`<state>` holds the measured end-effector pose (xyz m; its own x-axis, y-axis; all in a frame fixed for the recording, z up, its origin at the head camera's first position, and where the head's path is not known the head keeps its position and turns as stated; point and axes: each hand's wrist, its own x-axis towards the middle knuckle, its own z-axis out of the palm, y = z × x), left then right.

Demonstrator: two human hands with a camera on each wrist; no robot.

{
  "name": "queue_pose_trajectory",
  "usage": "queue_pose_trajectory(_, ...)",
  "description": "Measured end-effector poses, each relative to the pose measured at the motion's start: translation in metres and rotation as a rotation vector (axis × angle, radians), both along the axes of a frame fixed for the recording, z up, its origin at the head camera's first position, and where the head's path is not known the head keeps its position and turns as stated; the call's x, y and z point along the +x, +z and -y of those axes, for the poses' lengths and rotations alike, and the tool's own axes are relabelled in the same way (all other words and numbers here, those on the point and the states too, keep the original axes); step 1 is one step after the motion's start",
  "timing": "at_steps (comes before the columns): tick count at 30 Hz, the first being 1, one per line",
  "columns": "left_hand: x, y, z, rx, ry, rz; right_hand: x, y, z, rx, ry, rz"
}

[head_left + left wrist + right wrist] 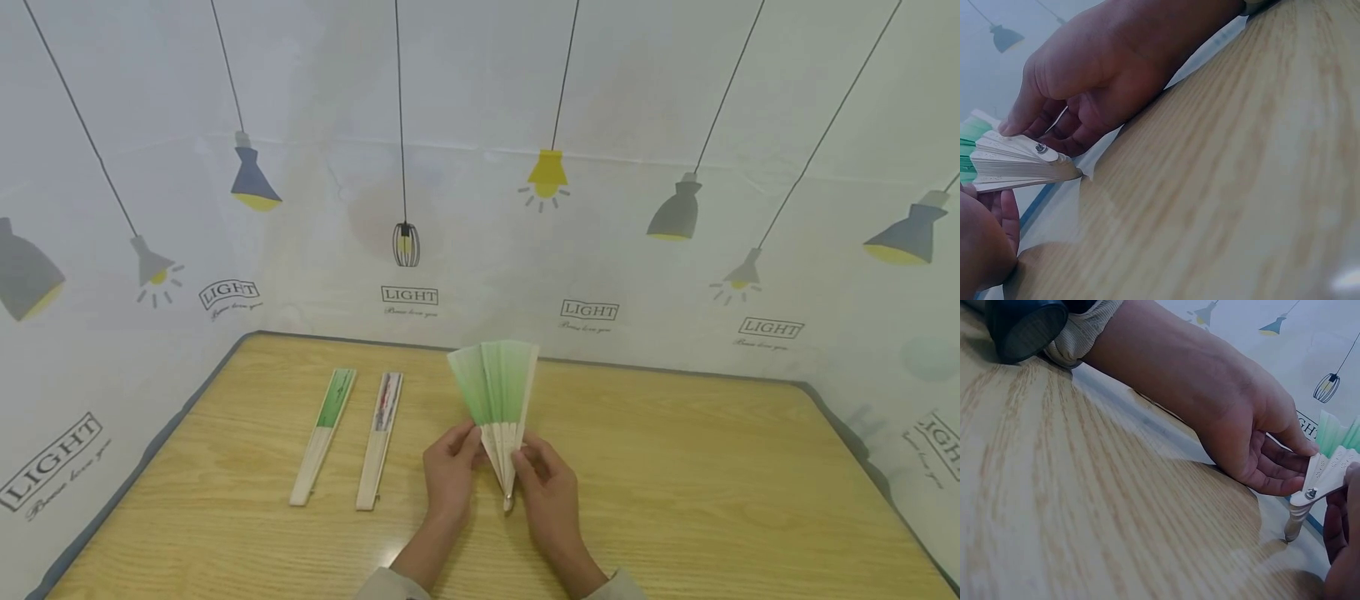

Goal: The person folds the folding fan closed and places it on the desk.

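A pale-green folding fan (501, 385) with cream ribs is partly spread, its leaf pointing away from me and its riveted end toward me. My left hand (450, 473) pinches the ribs on the left side between thumb and fingers. On the right side my right hand (553, 493) grips the outer rib, thumb on top. In the left wrist view, the ribs (1013, 164) fan out from a metal rivet. The rivet end (1311, 494) also shows in the right wrist view, between both hands. Fingers behind the fan are partly hidden.
Two folded fans lie on the wooden table (712, 483) to the left: one with a green leaf (336, 400), one with a white, red and grey patterned leaf (387, 402). A white wall covering (480, 100) printed with lamps surrounds the table.
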<state>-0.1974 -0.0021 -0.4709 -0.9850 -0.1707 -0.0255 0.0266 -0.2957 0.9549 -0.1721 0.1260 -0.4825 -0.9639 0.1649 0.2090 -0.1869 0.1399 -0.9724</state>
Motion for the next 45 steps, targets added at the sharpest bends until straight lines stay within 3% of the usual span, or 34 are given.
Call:
queue_pose_trajectory(7,-0.003,-0.01,-0.001,-0.004,0.013,-0.018,0.011,0.026,0.006,0.017,0.025,0.005)
queue_pose_trajectory(13,-0.004,-0.011,-0.001,-0.021,0.014,-0.02,0.013,0.031,0.006,0.032,0.037,0.024)
queue_pose_trajectory(36,-0.004,-0.012,-0.001,-0.022,-0.005,-0.021,0.013,0.029,0.005,0.046,0.076,0.017)
queue_pose_trajectory(39,-0.005,-0.012,-0.001,-0.012,-0.007,-0.019,0.012,0.027,0.005,0.044,0.085,0.008)
queue_pose_trajectory(45,-0.005,-0.013,-0.001,-0.006,-0.026,-0.041,0.003,0.005,0.001,0.024,0.085,0.007)
